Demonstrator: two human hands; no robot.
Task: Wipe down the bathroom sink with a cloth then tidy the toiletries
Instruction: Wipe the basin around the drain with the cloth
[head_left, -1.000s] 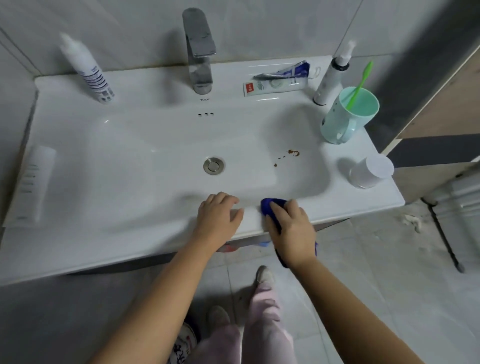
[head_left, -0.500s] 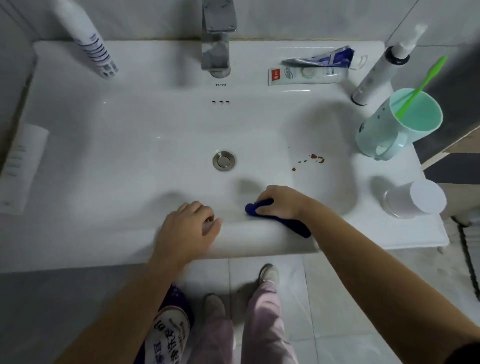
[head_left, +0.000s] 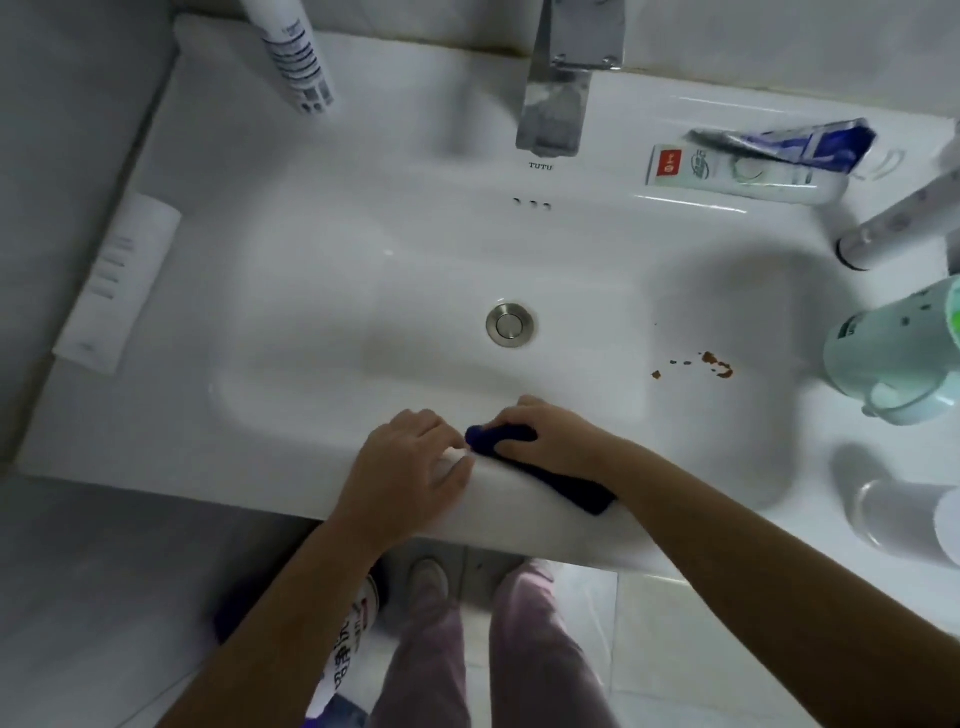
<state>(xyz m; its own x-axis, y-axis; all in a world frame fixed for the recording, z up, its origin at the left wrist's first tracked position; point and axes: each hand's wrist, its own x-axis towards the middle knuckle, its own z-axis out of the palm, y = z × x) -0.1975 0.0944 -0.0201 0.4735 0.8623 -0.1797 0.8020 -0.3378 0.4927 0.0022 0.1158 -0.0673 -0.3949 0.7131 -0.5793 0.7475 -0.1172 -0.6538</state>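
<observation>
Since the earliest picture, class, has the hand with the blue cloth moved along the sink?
Yes. The right hand with the cloth has gone over the front rim into the basin, toward the drain, and now nearly touches the left hand.

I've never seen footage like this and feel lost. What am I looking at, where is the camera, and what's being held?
No machine here: a person wears a camera on the head, looking down at their own arms. The right hand presses a dark blue cloth on the front rim of a white sink. The left hand rests empty beside it. Brown spots lie in the basin right of the drain. Around the rim stand a faucet, toothpaste tubes and a mint cup.
</observation>
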